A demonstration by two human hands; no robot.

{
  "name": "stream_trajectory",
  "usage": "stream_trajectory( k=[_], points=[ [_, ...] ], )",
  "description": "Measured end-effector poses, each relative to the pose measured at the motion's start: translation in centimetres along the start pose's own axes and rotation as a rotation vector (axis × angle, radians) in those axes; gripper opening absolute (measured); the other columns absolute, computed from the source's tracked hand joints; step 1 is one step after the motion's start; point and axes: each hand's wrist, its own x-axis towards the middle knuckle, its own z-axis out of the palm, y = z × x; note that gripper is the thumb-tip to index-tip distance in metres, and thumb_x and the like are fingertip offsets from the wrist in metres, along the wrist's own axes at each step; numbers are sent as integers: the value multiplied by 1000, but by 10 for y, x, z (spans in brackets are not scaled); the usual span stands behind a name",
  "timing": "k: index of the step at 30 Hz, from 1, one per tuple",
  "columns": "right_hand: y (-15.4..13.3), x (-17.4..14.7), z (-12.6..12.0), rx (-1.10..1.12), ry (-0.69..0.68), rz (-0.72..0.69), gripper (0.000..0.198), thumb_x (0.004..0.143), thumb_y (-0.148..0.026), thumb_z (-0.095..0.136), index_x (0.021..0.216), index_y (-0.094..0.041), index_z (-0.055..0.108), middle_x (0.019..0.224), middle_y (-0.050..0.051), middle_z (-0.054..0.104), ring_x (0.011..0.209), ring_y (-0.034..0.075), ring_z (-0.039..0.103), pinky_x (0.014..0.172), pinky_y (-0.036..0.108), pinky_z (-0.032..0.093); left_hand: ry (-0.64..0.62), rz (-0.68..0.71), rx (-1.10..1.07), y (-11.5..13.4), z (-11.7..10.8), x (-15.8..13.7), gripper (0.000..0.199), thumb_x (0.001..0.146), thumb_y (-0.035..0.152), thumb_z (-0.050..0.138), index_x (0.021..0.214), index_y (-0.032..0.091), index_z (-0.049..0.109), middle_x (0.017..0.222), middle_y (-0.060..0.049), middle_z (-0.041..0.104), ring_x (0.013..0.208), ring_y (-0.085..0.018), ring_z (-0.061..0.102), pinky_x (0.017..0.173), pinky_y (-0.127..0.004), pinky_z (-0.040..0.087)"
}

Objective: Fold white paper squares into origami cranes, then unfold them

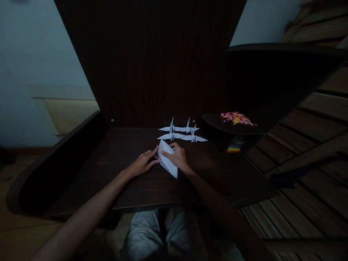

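A white folded sheet of paper (168, 165), shaped like a long diamond, lies on the dark desk in front of me. My right hand (178, 156) grips its right side, the thumb across the top face and the fingers curled at the far right edge. At the left edge, my left hand (145, 162) holds the paper between its fingertips and thumb. Just beyond the sheet stand several finished white origami cranes (172, 135), their wings spread and touching in two rows.
The dark wooden desk (122, 145) has a raised left side panel (54, 166) and a tall back board (152, 65). To the right, a small shelf (214, 121) bears a heap of pink, red and yellow small pieces (236, 117). A rainbow-striped item (233, 149) sits below it. Wooden slats (307, 203) fill the far right.
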Motion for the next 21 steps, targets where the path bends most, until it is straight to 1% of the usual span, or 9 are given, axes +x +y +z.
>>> stream_trajectory(
  k=[3, 6, 8, 12, 16, 21],
  points=[
    [-1, 0, -2, -4, 4, -16, 44, 64, -56, 71, 88, -20, 63, 79, 4, 69, 72, 19, 63, 61, 27, 44, 0, 24, -1, 1, 0, 0, 64, 92, 35, 48, 148, 21, 20, 102, -6, 66, 97, -19, 60, 90, -36, 47],
    [-2, 0, -3, -9, -6, -34, 37, 66, -55, 69, 75, -19, 64, 72, 2, 67, 67, 17, 61, 59, 26, 42, 0, 29, -2, 2, -1, -1, 63, 93, 36, 48, 148, 22, 21, 101, -6, 65, 95, -19, 60, 89, -35, 48],
    [-2, 1, -4, 29, -21, -37, 35, 67, -54, 68, 70, -19, 63, 69, 1, 66, 64, 16, 59, 58, 25, 41, -9, 21, 1, 4, -1, -1, 64, 93, 38, 47, 148, 22, 20, 101, -5, 64, 95, -19, 60, 89, -35, 47],
    [2, 5, -2, 232, -56, -1, 34, 64, -50, 70, 73, -18, 63, 73, 1, 67, 66, 16, 60, 58, 25, 43, -24, 14, 8, 5, -2, -1, 68, 92, 40, 49, 149, 22, 17, 102, -5, 61, 94, -19, 59, 90, -35, 47],
    [6, 10, 1, 417, -94, 28, 34, 61, -47, 70, 72, -18, 59, 74, 2, 65, 70, 17, 61, 61, 26, 46, -32, 7, 39, 4, -1, -2, 71, 91, 43, 49, 149, 21, 16, 103, -7, 59, 94, -20, 58, 89, -36, 47],
    [6, 10, 0, 483, -108, -17, 31, 61, -44, 70, 70, -18, 55, 72, 1, 62, 70, 17, 60, 64, 28, 47, -54, 18, 79, 6, -3, -2, 69, 92, 43, 47, 149, 20, 16, 105, -9, 59, 94, -21, 58, 89, -36, 47]
  ],
)
